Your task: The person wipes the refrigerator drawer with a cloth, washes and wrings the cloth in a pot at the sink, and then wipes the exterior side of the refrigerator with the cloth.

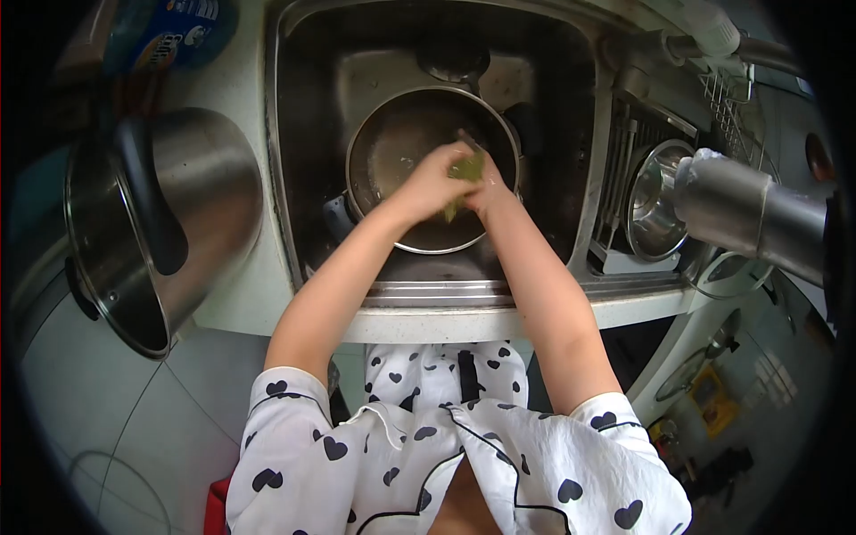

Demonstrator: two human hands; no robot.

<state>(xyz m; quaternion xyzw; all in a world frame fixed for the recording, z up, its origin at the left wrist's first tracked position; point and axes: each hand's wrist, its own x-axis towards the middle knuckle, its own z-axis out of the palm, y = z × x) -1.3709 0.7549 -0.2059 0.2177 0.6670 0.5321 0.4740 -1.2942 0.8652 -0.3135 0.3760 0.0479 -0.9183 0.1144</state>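
Observation:
A round metal pot (364, 134) stands in the sink (308, 89), with cloudy water in it. Over the pot, my left hand (430, 185) and my right hand (492, 185) come together, closed around a soft yellow-green thing (465, 168). It is blurred and partly covered by my fingers, so whether it is a sponge or leafy greens I cannot tell. A bit of it sticks out below my hands. The fingers of my right hand are largely hidden behind it and my left hand.
A large steel pot with a glass lid (143, 196) lies at the left. Behind it is a blue-labelled bottle (174, 31). On the right are a steel bowl (658, 201), a wire rack (727, 102) and a metal faucet (655, 49). A dark utensil (455, 62) lies behind the pot.

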